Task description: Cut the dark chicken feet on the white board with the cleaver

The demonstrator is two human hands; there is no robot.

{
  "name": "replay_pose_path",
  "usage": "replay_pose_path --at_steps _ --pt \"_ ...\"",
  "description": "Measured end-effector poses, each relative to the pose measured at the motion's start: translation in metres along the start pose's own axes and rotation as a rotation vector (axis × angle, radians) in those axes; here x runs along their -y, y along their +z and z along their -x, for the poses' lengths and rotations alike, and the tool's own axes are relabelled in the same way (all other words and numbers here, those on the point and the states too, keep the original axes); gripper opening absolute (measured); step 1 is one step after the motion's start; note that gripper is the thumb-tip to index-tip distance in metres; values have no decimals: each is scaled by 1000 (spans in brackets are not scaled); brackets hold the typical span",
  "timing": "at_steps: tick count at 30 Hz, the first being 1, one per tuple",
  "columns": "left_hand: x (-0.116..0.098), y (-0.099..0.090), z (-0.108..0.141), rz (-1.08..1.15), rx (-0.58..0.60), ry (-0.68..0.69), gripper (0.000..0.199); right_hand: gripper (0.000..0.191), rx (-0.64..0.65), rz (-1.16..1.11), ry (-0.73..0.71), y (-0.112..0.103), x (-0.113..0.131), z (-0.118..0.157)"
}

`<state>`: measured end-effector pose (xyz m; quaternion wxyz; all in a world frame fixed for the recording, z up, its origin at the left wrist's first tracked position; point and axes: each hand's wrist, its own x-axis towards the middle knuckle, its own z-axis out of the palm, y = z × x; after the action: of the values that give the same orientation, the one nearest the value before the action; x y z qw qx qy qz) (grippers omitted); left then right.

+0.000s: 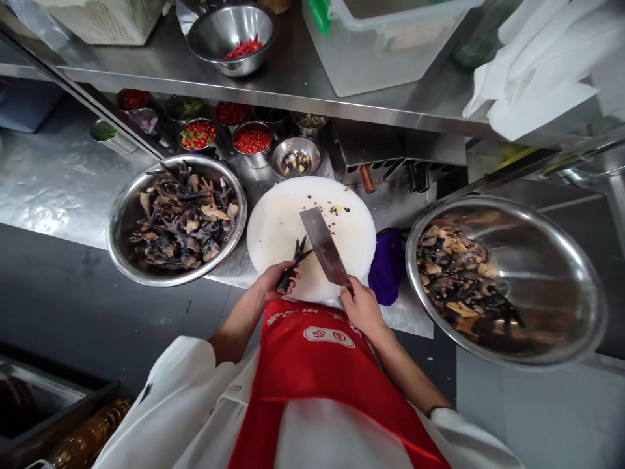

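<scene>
My left hand (279, 281) is closed around the leg end of a dark chicken foot (299, 253), its toes pointing up over the round white cutting board (266, 225). In my right hand (362, 301) is the handle of a cleaver (323, 246); its broad blade slants up and left above the board, close to the foot's toes. Small dark scraps lie on the far part of the board. To the left, a steel bowl (117, 238) is heaped with dark chicken feet (188, 215). On the right, a larger tilted steel bowl (561, 273) has dark and pale pieces (459, 280) along its left side.
Behind the board stand a small bowl of scraps (295, 158) and several cups of chopped peppers (252, 140). A purple cloth (387, 267) touches the board's right side. Overhead, a steel shelf (293, 85) bears a bowl of red chillies (232, 39) and a plastic tub (385, 55).
</scene>
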<state>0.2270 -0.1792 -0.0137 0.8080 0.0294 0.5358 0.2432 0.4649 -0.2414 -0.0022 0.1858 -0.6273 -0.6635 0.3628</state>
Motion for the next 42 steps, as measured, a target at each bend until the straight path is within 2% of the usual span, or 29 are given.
replay_pose_path --at_steps 3,6,9,11,14,17,19,23,25,31,35,42 --pt "-4 -17 8 -149 -31 57 30 29 11 56 68 1 2 -10" --pt "-3 -29 14 -269 -132 198 42 39 49 -9 4 3 6 -8" --pt "1 -26 20 -297 -185 321 40 49 125 -121 -74 9 12 -3" --pt "5 -16 25 -248 -201 353 36 48 138 -146 -44 15 16 -4" --pt "11 2 32 -83 -170 281 24 38 113 -89 16 26 20 -12" --pt "12 15 35 41 -161 214 23 33 133 26 30 29 26 -26" --pt "11 19 34 84 -176 207 24 35 119 79 9 23 35 -37" --pt "11 24 29 99 -201 216 24 40 -4 105 -86 6 59 -52" --pt "12 26 28 91 -215 215 24 40 -13 124 -100 4 66 -58" --pt "15 30 27 92 -229 215 22 31 275 290 49 29 53 -76" --pt "19 29 27 119 -199 229 24 28 268 309 52 38 46 -85" --pt "31 24 33 143 -141 212 31 28 183 260 68 41 44 -111"
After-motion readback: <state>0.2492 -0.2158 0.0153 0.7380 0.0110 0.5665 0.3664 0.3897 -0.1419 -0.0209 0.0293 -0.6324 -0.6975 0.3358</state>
